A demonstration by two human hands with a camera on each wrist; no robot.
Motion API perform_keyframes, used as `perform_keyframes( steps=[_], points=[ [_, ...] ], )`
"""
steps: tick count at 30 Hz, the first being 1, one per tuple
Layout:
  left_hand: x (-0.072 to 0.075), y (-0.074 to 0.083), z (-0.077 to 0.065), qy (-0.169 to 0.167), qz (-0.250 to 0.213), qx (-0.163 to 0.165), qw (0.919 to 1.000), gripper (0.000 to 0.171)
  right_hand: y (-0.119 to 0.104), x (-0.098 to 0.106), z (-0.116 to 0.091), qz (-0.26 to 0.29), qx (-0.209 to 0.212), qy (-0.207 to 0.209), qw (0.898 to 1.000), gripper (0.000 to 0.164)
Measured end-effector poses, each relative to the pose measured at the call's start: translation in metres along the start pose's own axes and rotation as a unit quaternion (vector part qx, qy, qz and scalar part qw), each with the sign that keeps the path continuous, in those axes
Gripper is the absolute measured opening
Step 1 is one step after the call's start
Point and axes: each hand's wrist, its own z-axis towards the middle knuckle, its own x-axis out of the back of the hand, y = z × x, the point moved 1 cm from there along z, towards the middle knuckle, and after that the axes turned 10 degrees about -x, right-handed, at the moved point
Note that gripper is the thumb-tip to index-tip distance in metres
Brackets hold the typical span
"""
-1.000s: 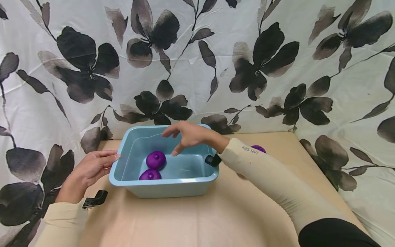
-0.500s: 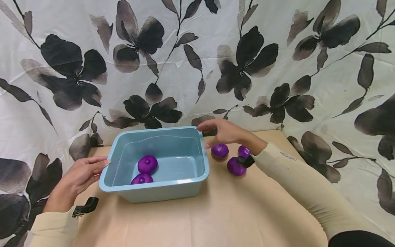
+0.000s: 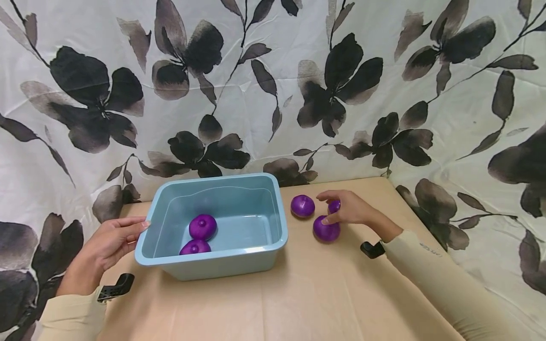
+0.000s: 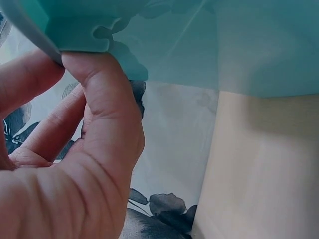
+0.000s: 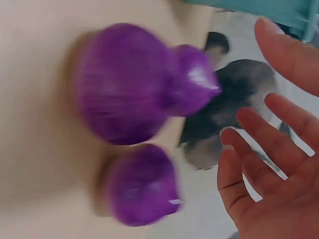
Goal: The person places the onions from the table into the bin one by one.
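Observation:
A light blue plastic tub [image 3: 217, 264] stands on the table, two purple onions [image 3: 202, 227] inside it on the left. My left hand [image 3: 104, 244] pinches the tub's left rim; in the left wrist view the thumb [image 4: 109, 104] presses under the rim. To the right of the tub lie three more purple onions: one by the tub [image 3: 303, 206], one nearer me [image 3: 326, 229] and one partly hidden [image 3: 334, 205] behind my right hand. My right hand [image 3: 354, 208] hovers over these with relaxed, spread fingers. In the right wrist view, its palm [image 5: 279, 194] holds nothing.
The table [image 3: 264, 308] has a tan cover and ends at a back edge against a floral curtain [image 3: 273, 94]. The same curtain hangs at both sides. Dark camera mounts [image 3: 372, 249] sit on the wrists.
My right hand has moved from above the tub, past its right rim, to over the loose onions. The left hand keeps its pinch on the tub. The head view has shifted slightly right.

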Motion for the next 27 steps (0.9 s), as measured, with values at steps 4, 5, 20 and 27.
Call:
perform_keyframes(
  steps=[4, 5, 20, 27],
  points=[
    [0.0, 0.0, 0.0, 0.002, -0.001, -0.003, 1.0, 0.026, 0.022, -0.017, -0.008, -0.007, -0.021, 0.023, 1.0, 0.072],
    [0.0, -0.001, 0.001, 0.002, 0.0, -0.003, 1.0, 0.026, 0.026, -0.021, -0.01, -0.01, -0.023, 0.03, 0.999, 0.073],
    [0.0, -0.001, 0.003, 0.01, 0.0, -0.005, 0.9999, 0.022, 0.049, -0.066, -0.021, 0.017, -0.057, 0.078, 0.995, 0.086],
    [0.001, -0.002, 0.002, 0.013, -0.002, -0.01, 0.9999, 0.022, 0.05, -0.069, -0.018, 0.014, -0.051, 0.088, 0.995, 0.084]
  ],
)
